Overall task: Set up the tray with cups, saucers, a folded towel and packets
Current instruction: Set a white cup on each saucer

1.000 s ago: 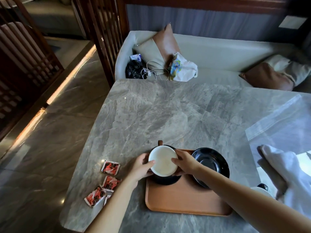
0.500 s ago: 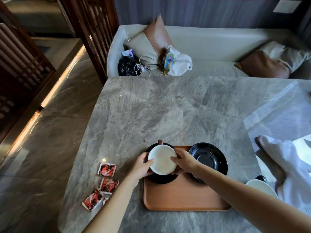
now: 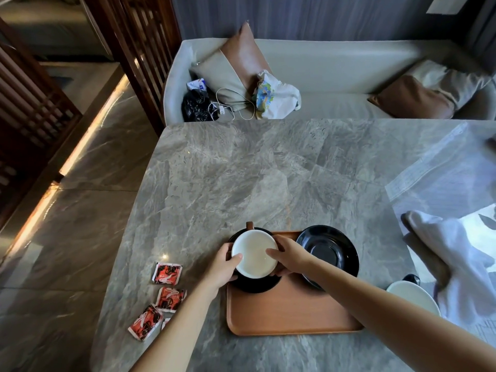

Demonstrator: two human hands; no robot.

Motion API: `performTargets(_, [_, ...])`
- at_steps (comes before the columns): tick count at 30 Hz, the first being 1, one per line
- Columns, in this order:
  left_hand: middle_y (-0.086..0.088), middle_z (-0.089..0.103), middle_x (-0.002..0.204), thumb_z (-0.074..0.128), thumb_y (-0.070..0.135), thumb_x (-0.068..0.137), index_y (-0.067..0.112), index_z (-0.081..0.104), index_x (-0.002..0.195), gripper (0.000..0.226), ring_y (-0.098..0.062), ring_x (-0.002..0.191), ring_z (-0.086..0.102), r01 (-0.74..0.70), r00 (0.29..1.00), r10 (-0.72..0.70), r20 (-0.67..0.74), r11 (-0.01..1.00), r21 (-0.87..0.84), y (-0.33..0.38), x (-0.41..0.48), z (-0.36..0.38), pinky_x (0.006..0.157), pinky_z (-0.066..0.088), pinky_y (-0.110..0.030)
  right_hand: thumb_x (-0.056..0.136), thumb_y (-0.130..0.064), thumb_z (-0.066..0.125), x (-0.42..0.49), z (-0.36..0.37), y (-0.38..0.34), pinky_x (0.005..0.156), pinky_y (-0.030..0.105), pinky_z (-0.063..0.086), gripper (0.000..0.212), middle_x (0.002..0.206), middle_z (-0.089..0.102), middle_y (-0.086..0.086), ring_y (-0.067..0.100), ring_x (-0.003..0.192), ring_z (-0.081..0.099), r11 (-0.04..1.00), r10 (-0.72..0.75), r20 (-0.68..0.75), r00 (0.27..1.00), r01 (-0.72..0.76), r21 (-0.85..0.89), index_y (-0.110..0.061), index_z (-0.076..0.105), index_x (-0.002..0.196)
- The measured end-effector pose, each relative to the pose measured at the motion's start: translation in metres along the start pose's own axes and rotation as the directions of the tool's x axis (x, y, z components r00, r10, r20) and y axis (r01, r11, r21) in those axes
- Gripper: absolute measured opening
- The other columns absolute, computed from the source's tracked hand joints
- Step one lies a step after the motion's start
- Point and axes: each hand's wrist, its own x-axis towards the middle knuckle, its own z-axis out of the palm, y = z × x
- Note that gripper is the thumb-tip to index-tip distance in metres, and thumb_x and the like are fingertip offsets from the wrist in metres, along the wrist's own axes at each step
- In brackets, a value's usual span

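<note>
A cup point(image 3: 254, 252), white inside, rests on a black saucer point(image 3: 256, 285) at the far left corner of the wooden tray point(image 3: 290, 312). My left hand point(image 3: 222, 267) grips the cup's left rim and my right hand point(image 3: 288, 256) grips its right rim. The cup's brown handle points away from me. A second black saucer point(image 3: 331, 249) lies bare on the tray's far right corner. Another cup point(image 3: 412, 295) stands off the tray to the right, beside a crumpled white towel point(image 3: 456, 264). Several red packets point(image 3: 166, 273) lie on the table left of the tray.
The grey marble table point(image 3: 255, 178) ends close on the left, just beyond the packets, above a marble floor. Past the far edge is a pale sofa point(image 3: 335, 73) with cushions, bags and a cable. A dark wooden screen point(image 3: 139, 49) stands at the far left.
Both hands stay on the cup on the left saucer. The view has shifted slightly, bringing more of the second cup into sight at the right.
</note>
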Motion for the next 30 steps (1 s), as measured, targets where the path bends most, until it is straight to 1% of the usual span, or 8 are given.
performTargets(3, [-0.001,0.058,0.117,0.048,0.021,0.095,0.019,0.048,0.12,0.026,-0.018,0.108,0.054,-0.025,0.999,0.026,-0.033,0.999,0.041,0.001,0.0,0.003,0.091,0.048,-0.036,0.094,-0.029,0.05,-0.002,-0.001,0.003,0.059,0.029,0.055,0.04,0.108,0.06,0.006,0.022,0.085,0.065,0.997,-0.043,-0.068,0.997,0.039,-0.069,-0.015,0.045,0.131])
performTargets(8, [-0.005,0.038,0.147,0.05,0.019,0.093,0.016,0.032,0.141,0.051,-0.019,0.13,0.038,-0.192,0.964,0.229,-0.135,0.951,0.244,0.009,-0.006,0.014,0.099,0.028,-0.024,0.093,-0.034,0.05,-0.013,-0.004,0.013,0.09,0.026,0.041,0.04,0.121,0.059,-0.004,0.016,0.116,0.054,0.95,-0.259,-0.183,0.948,0.216,-0.224,-0.02,0.048,0.13])
performTargets(11, [-0.002,0.009,0.16,0.051,0.03,0.092,0.019,0.014,0.149,0.068,-0.022,0.147,0.006,-0.247,0.891,0.429,-0.146,0.73,0.637,0.017,-0.008,0.023,0.116,0.01,-0.037,0.094,-0.038,0.048,-0.025,-0.01,0.019,0.11,0.037,0.031,0.052,0.148,0.039,-0.002,0.019,0.139,0.029,0.842,-0.411,-0.213,0.886,0.28,-0.461,-0.024,0.035,0.142])
performTargets(13, [0.001,-0.003,0.16,0.05,0.038,0.091,0.023,0.007,0.149,0.074,-0.021,0.147,-0.006,-0.27,0.854,0.511,-0.101,0.6,0.753,0.026,-0.011,0.035,0.117,0.002,-0.044,0.094,-0.043,0.043,-0.035,-0.017,0.024,0.119,0.045,0.014,0.059,0.16,0.015,-0.006,0.017,0.148,0.006,0.767,-0.449,-0.189,0.873,0.267,-0.584,-0.032,0.021,0.148])
performTargets(16, [0.004,-0.01,0.159,0.048,0.044,0.09,0.027,0.0,0.149,0.078,-0.017,0.146,-0.015,-0.332,0.833,0.553,-0.011,0.515,0.791,0.037,-0.019,0.065,0.117,-0.004,-0.044,0.095,-0.047,0.04,-0.052,-0.035,0.034,0.118,0.049,0.003,0.063,0.161,-0.002,-0.009,0.016,0.148,-0.007,0.705,-0.456,-0.163,0.875,0.244,-0.666,-0.036,0.01,0.149])
performTargets(20, [0.007,-0.016,0.158,0.043,0.048,0.091,0.029,-0.007,0.148,0.078,-0.012,0.143,-0.022,-0.397,0.841,0.532,0.099,0.482,0.781,0.045,-0.031,0.112,0.116,-0.009,-0.039,0.095,-0.049,0.04,-0.076,-0.073,0.058,0.119,0.049,0.006,0.067,0.161,-0.004,-0.006,0.02,0.148,-0.007,0.678,-0.447,-0.182,0.876,0.199,-0.707,-0.033,0.007,0.15])
performTargets(27, [0.007,-0.002,0.16,0.044,0.045,0.092,0.024,0.002,0.15,0.075,-0.01,0.146,-0.007,-0.515,0.83,0.483,0.28,0.468,0.718,0.047,-0.046,0.205,0.117,0.0,-0.029,0.092,-0.048,0.047,-0.114,-0.14,0.126,0.118,0.044,0.014,0.072,0.161,-0.001,-0.005,0.019,0.148,-0.001,0.767,-0.325,-0.249,0.912,0.1,-0.634,-0.031,0.008,0.15])
performTargets(30, [0.003,0.015,0.158,0.047,0.042,0.091,0.021,0.013,0.149,0.07,-0.012,0.145,0.009,-0.531,0.841,0.416,0.345,0.519,0.67,0.043,-0.046,0.242,0.116,0.01,-0.026,0.09,-0.046,0.052,-0.13,-0.16,0.159,0.114,0.044,0.029,0.074,0.159,0.011,0.001,0.023,0.145,0.012,0.813,-0.265,-0.275,0.924,0.061,-0.579,-0.025,0.015,0.149])
